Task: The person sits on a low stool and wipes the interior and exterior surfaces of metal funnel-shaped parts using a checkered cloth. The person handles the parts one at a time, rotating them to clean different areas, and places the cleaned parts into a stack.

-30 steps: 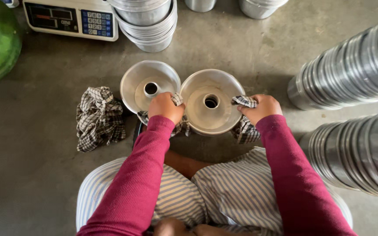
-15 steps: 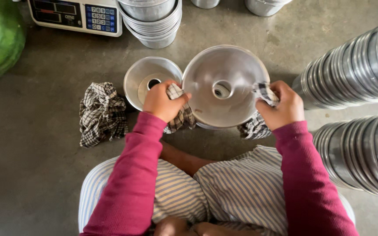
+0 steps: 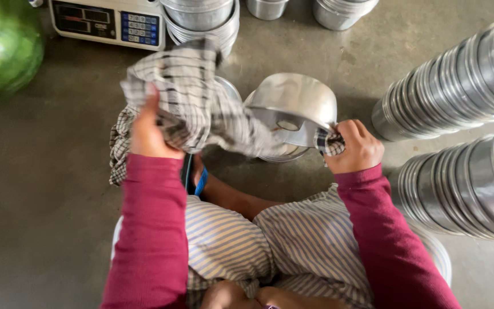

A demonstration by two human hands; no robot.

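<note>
Left hand: the left hand point(image 3: 147, 129) was raised over the floor, fingers closed on a bunch of checked cloth point(image 3: 192, 97), which hung spread out and lifted in front of it.
Right hand: the right hand point(image 3: 357, 146) was curled tight, pinching the rim of a tube cake pan point(image 3: 295, 106) through a second scrap of checked cloth point(image 3: 328, 142).
Pan: the aluminium pan, with a hollow cone in its middle, was tilted on edge, its open side turned toward the person, just above the concrete floor point(image 3: 47, 189).
Second pan: another round pan point(image 3: 231, 90) lay behind the lifted cloth, mostly hidden by it.
Right side: two rows of stacked metal pans point(image 3: 458, 86) lay on their sides, well apart from the hands.
Top edge: a weighing scale point(image 3: 107, 22) stood beside a nested stack of metal bowls point(image 3: 201, 17).
Far left: a green, round, blurred object point(image 3: 4, 46), too soft to identify.
Clothing: maroon sleeves point(image 3: 150, 229) and striped trousers point(image 3: 270, 246).
</note>
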